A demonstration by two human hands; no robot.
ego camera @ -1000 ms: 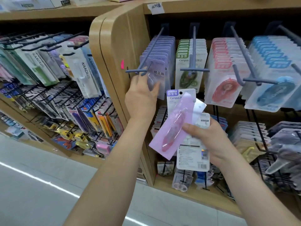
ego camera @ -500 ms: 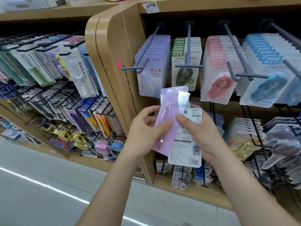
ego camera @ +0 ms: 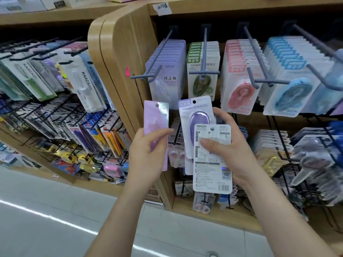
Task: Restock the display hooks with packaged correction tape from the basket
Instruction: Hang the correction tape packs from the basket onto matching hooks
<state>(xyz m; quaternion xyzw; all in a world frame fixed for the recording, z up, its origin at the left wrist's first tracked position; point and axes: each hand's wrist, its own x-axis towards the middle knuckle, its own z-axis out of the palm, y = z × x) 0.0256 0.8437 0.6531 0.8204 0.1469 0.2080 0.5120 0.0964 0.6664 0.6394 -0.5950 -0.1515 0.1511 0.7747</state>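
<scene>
My left hand pinches a pale purple correction tape pack, held upright below the leftmost grey hook. That hook carries several matching purple packs. My right hand grips two more packs: a purple Campus correction tape facing me and a white pack showing its printed back. Both hands hover in front of the wooden display. No basket is in view.
Other hooks to the right hold green packs, red packs and blue packs. The wooden shelf end stands to the left, with a rack of KAACA pens beyond. Lower wire hooks jut out at right.
My left hand came down from the purple hook to the stack in my right hand, took the pale purple pack and drew it off to the left. The right hand keeps two packs.
</scene>
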